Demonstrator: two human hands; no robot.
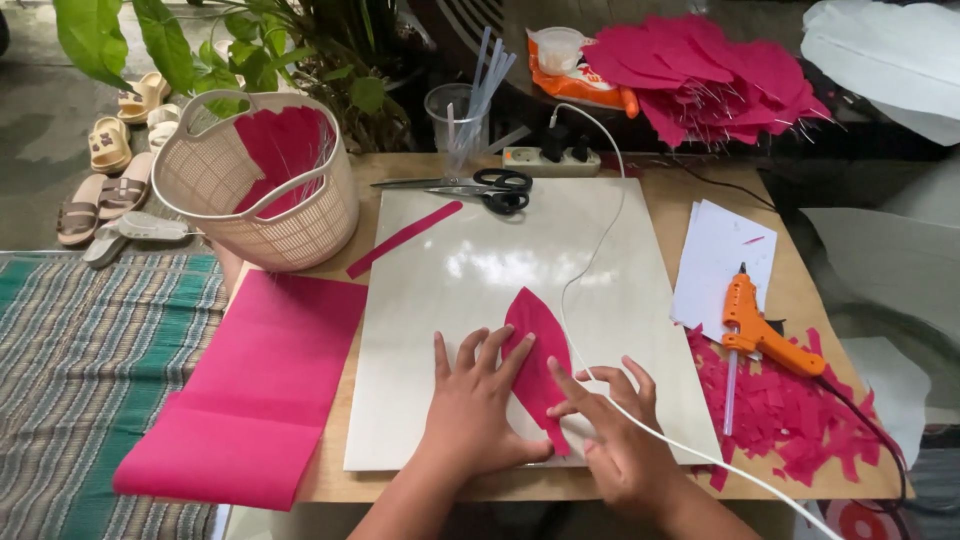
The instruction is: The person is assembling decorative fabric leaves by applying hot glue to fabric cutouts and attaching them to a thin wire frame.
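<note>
Left hand [470, 405] flat and right hand [615, 440] fingertips pin, ungrasped, a pink petal [537, 360] running 11 to 5 o'clock between them.

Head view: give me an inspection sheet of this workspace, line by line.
Surface: wooden table carrying a glossy white board.
Job's things: pink leaf-shaped piece flat on the board.
Clutter: pink scraps, orange glue gun, scissors, pink strip, folded pink sheet, white paper, basket, cup of glue sticks.
Grips: left hand and right hand press on the piece.
Cables: white cable crosses the board from the power strip.
Surroundings: striped mat, sandals, plant.
</note>
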